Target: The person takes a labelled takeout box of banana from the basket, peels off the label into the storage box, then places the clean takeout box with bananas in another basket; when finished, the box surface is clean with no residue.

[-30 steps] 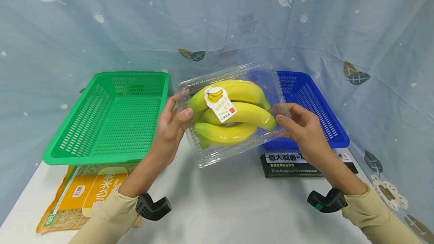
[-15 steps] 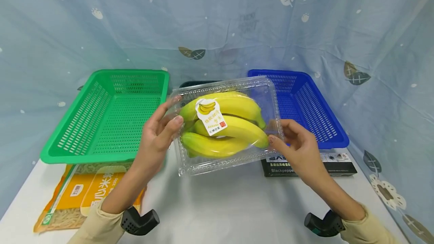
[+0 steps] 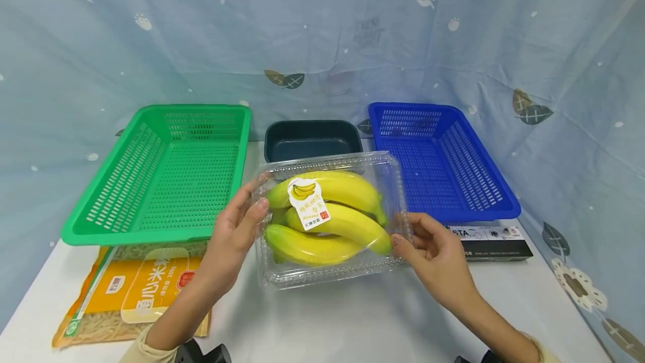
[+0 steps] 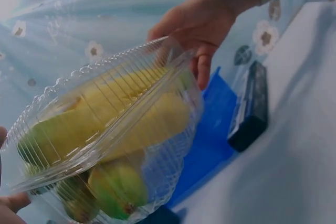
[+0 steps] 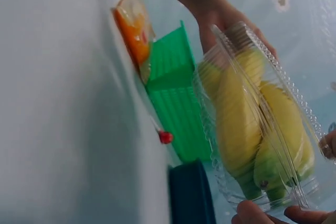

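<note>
A clear plastic clamshell box [image 3: 388, 184] of bananas [image 3: 335, 184] is held over the white table, slightly tilted, its lid closed and a white banana label [image 3: 308, 203] on top. My left hand [image 3: 232, 237] grips its left end, thumb on the lid and fingers at the far side. At the opposite end my right hand [image 3: 438, 259] pinches the edge between thumb and fingers. Ridged box sides show large in the left wrist view, with the right hand [image 4: 202, 24] beyond. From the right wrist, the left hand [image 5: 218, 11] appears behind the box.
At the left stands a green basket [image 3: 156, 238], at the right a blue basket [image 3: 486, 212]. A dark rectangular tray [image 3: 313, 128] lies between them at the back. An orange noodle bag [image 3: 108, 301] is in front of the green basket, and a black pasta box [image 3: 496, 248] before the blue one.
Both hands have brought the banana box down and toward me, and slightly left, turning it more level. The dark tray behind it has come into sight.
</note>
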The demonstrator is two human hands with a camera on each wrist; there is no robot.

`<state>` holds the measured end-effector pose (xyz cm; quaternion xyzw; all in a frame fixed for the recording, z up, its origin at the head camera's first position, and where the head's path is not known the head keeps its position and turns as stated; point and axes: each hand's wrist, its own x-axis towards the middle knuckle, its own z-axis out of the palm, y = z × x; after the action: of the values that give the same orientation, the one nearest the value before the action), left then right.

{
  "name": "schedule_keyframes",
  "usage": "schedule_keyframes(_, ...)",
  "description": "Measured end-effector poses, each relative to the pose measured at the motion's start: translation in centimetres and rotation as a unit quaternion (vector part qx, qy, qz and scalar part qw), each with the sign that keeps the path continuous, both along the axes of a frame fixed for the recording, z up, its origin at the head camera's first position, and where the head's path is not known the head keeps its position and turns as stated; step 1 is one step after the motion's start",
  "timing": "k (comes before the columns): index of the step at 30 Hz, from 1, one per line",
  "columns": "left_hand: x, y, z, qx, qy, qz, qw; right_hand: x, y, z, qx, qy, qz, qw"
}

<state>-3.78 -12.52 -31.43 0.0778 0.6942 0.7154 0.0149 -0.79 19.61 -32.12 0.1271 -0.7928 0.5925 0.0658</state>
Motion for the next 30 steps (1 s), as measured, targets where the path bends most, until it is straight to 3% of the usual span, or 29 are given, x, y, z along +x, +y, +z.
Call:
schedule_keyframes(7,1.2,0.8,-1.6,-0.025,-0.038,-0.005,0.999,1.6,0.0,-1.3,0.0,-0.062,-0.026,0.9977)
schedule_keyframes(11,1.3,1.0,-2.7,-0.032,-0.06,-0.007,0.9977,1.9,0.0,-2.0,-0.001,-0.084,-0.035,0.9959)
schedule_keyframes(21,0.2,0.8,-5.2,-0.029,-0.109,0.003,0.9936,1.1,-0.5,-4.3,0.021,-0.155,-0.04,0.9868)
schedule_keyframes(30,-1.5,0.0,-6.9,-0.084,-0.104,0.031,0.9906,-0.1,-1.7,-5.5,0.021,-0.175,-0.032,0.9839)
